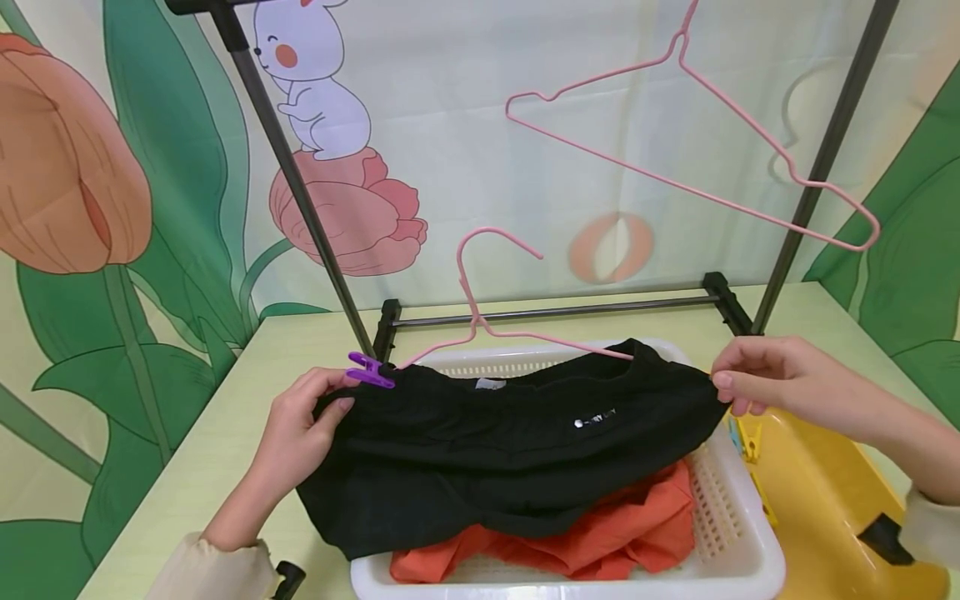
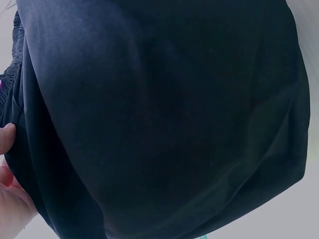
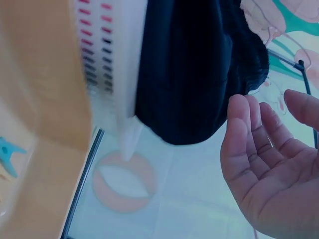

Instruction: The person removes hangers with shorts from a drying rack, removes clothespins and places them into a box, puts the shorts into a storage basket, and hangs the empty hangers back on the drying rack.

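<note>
Black shorts [image 1: 495, 450] hang spread on a pink wire hanger [image 1: 468, 292], whose hook rises above the waistband. A purple clothespin [image 1: 371, 372] clips the waistband's left end. Just below that clothespin, my left hand [image 1: 300, 425] pinches the black cloth between thumb and fingers. At the opposite end, my right hand [image 1: 795, 387] touches the edge of the shorts. The right wrist view shows its fingertips [image 3: 239, 107] against the cloth, the thumb standing apart. Beneath the shorts, a white basket [image 1: 738, 533] contains orange cloth [image 1: 637, 533].
A second pink hanger [image 1: 600, 154] hangs overhead at the right. Black rack posts [image 1: 288, 171] rise on both sides, joined by a low bar [image 1: 555, 312] behind the basket. To the right, a yellow bin [image 1: 817, 492] holds small clothespins [image 1: 750, 440].
</note>
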Tool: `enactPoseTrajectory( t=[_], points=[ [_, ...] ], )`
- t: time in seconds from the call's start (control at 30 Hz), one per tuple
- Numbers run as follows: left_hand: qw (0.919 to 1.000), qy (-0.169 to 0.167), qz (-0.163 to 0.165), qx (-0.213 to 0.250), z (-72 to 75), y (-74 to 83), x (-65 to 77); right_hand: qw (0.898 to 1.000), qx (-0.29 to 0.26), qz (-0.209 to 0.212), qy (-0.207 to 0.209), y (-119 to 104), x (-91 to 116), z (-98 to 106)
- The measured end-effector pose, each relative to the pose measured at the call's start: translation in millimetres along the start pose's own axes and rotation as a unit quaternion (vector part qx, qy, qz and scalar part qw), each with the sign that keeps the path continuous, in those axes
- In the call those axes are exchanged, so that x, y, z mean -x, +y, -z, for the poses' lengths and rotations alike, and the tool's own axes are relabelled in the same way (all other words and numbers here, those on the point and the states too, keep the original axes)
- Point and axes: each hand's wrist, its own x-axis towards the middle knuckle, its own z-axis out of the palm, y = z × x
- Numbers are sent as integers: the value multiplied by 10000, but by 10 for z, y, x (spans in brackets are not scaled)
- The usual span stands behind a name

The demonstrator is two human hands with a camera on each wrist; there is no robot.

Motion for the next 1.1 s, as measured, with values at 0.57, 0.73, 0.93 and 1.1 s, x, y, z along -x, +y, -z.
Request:
enactPoseTrajectory(
  t=[0.57,0.73,0.93,1.1],
  points=[
    [9999,-91,107,1,9,5,3,9981,-192,547,-199,-281,-164,-187],
    [9998,-104,147,-11,8,2,5,9980,-190,502,-321,-384,-223,-246],
    [9998,-121,171,-23,10,1,6,9966,-274,578,-520,-485,-307,-314],
    [9998,-106,131,-43,12,3,6,9956,-243,663,-610,-577,-382,-355]
  ],
)
